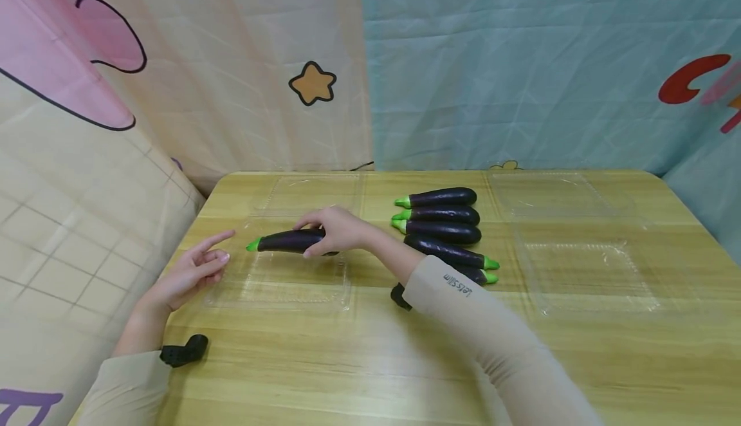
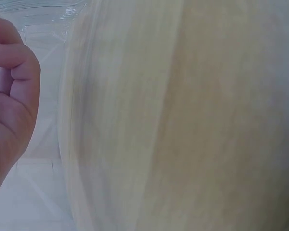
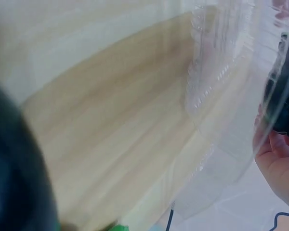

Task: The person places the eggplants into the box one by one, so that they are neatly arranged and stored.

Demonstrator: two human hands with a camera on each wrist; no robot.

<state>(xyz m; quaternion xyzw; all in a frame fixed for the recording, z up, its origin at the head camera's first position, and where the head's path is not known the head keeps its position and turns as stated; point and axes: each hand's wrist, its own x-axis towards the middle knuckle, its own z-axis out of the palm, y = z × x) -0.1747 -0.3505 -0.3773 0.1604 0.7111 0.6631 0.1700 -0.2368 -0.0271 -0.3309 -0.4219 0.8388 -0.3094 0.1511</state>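
Note:
My right hand [image 1: 338, 230] grips a dark purple eggplant [image 1: 283, 241] near its rounded end, the green stem pointing left. The eggplant is over the clear plastic box [image 1: 346, 300] on the left side of the table. In the right wrist view, the fingers [image 3: 281, 161] curl around the eggplant [image 3: 285, 103] at the right edge. Beside the box's left rim is my left hand [image 1: 191, 273], index finger extended, the others loosely bent, holding nothing. The left wrist view shows part of this hand [image 2: 12, 96] at its left edge.
Several eggplants [image 1: 442, 231] lie in a column mid-table, right of the held one. A second clear plastic box [image 1: 535, 284] with its lid spread open stands on the right. A printed curtain [image 1: 463, 59] hangs behind the wooden table [image 1: 324, 361].

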